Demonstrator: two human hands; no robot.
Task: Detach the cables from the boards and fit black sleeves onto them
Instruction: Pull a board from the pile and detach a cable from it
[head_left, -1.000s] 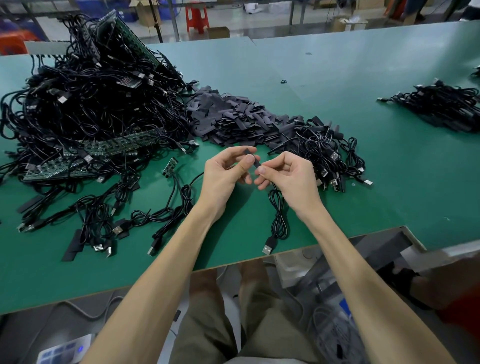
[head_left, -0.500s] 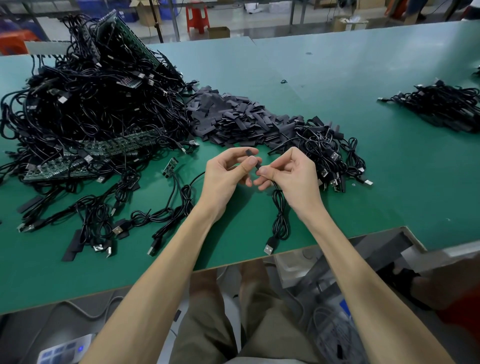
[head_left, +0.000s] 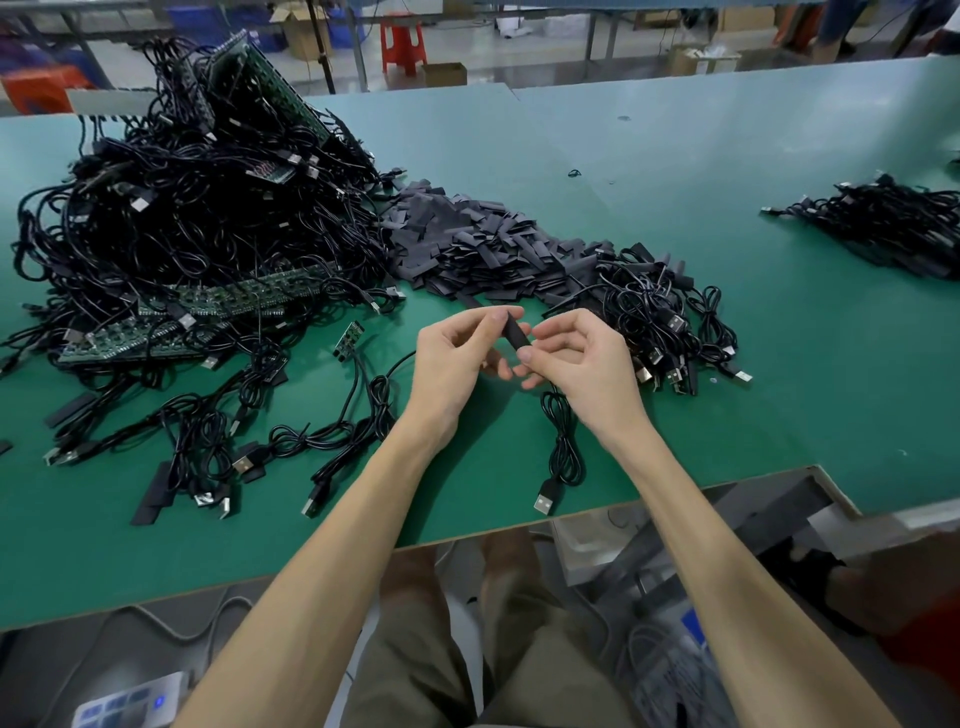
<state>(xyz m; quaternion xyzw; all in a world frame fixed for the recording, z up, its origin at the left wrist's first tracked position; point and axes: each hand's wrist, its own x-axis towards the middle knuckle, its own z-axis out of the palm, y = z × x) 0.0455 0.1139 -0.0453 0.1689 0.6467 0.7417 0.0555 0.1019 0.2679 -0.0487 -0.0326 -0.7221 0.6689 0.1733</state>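
Change: the black sleeve (head_left: 515, 332) now shows more of its length between the hands, tilted.
Left hand (head_left: 457, 364): raised over the table (head_left: 727, 426), fingers curled, thumb and forefinger pinching the sleeve's upper end.
Right hand (head_left: 584, 358): just beside the left, thumb on the sleeve's lower end, apparently pinching it; the grip is partly hidden.
Cable (head_left: 563, 447): trails from beneath the right palm, looped beside that wrist.
Sleeve pile (head_left: 467, 249): beyond both hands.
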